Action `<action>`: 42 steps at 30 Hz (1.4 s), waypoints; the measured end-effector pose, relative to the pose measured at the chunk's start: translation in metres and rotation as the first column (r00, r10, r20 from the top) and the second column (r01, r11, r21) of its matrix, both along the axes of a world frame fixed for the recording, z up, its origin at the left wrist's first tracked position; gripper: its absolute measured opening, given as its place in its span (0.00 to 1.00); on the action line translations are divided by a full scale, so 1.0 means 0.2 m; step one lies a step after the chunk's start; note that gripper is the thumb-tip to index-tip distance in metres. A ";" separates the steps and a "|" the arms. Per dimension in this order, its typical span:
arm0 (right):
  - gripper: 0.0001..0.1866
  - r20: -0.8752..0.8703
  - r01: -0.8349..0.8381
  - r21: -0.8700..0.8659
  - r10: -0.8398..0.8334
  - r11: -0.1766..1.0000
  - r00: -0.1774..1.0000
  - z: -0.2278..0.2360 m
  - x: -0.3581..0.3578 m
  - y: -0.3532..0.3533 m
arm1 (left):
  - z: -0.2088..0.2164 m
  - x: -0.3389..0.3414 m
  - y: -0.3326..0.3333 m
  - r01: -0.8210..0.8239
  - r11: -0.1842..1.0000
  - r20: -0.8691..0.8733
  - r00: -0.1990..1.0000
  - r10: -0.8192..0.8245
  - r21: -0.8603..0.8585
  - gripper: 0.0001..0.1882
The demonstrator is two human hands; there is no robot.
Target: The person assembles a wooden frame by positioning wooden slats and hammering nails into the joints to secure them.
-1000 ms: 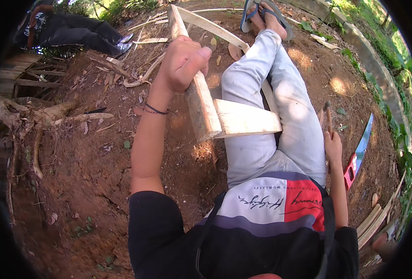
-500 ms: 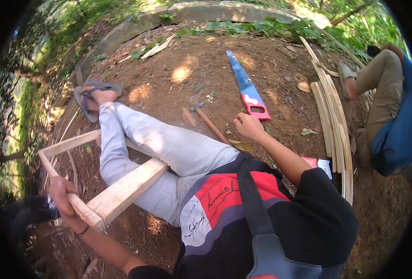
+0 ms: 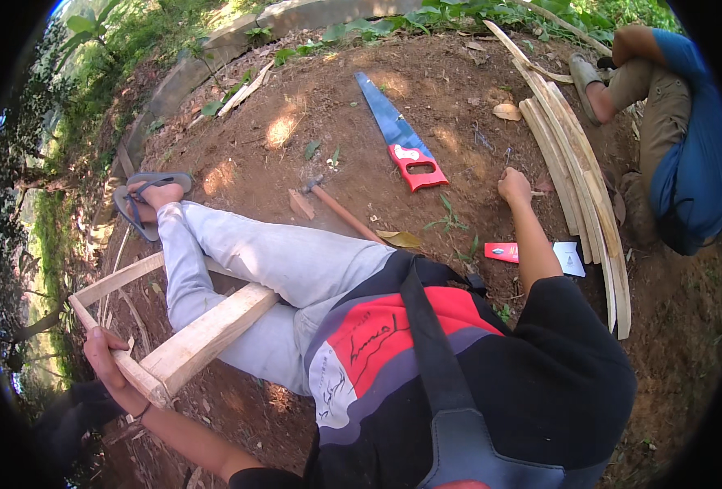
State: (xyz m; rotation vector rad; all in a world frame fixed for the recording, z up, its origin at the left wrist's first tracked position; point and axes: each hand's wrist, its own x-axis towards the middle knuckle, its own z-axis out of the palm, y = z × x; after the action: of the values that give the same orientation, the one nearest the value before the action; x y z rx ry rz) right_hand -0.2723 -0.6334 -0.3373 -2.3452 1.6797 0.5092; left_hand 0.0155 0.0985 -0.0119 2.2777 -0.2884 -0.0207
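My left hand (image 3: 107, 355) is wrapped round the outer rail of a pale wooden frame (image 3: 214, 332), which lies across my legs with one thick crosspiece over my thigh. Out over the soil on the right is my right hand (image 3: 515, 187), its fingers pinched together. A thin shiny sliver shows just past the fingertips; whether it is held or lies on the ground I cannot tell. Several thin nails (image 3: 481, 137) seem to lie just beyond that hand. Left of it rests a handsaw (image 3: 398, 134) with a blue blade and red handle.
A hammer (image 3: 340, 209) lies by my leg beside a small wood block (image 3: 301, 204). Long wooden strips (image 3: 577, 171) are stacked at the right, near a red and white card sleeve (image 3: 502, 252). Another person (image 3: 677, 147) sits beyond them. A low concrete edge (image 3: 214, 73) curves behind.
My right hand has moved right, from beside the saw handle to the soil near the wooden strips. The view has shifted slightly. My left hand keeps its hold on the frame.
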 end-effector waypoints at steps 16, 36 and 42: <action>0.11 0.201 0.172 0.184 -0.208 0.968 0.957 0.05 0.40 -0.11 | 0.02 0.06 -0.08 0.003 0.999 0.072 0.997 -0.007 0.048 0.27; 0.08 0.462 -0.202 0.841 -0.471 0.502 0.752 0.46 0.60 0.23 | -0.01 0.14 0.00 0.001 1.000 -0.013 1.000 -0.001 0.013 0.25; 0.13 0.429 -0.079 0.338 -0.078 0.938 0.900 0.13 0.52 -0.14 | -0.01 0.06 -0.05 0.011 0.995 -0.001 1.000 -0.011 -0.098 0.23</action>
State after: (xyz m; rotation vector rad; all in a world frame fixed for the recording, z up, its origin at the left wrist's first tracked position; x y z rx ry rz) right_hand -0.1685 -0.6620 -0.3114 -2.0103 1.2632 0.2260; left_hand 0.0280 0.0887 -0.0145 2.1785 -0.2943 -0.0140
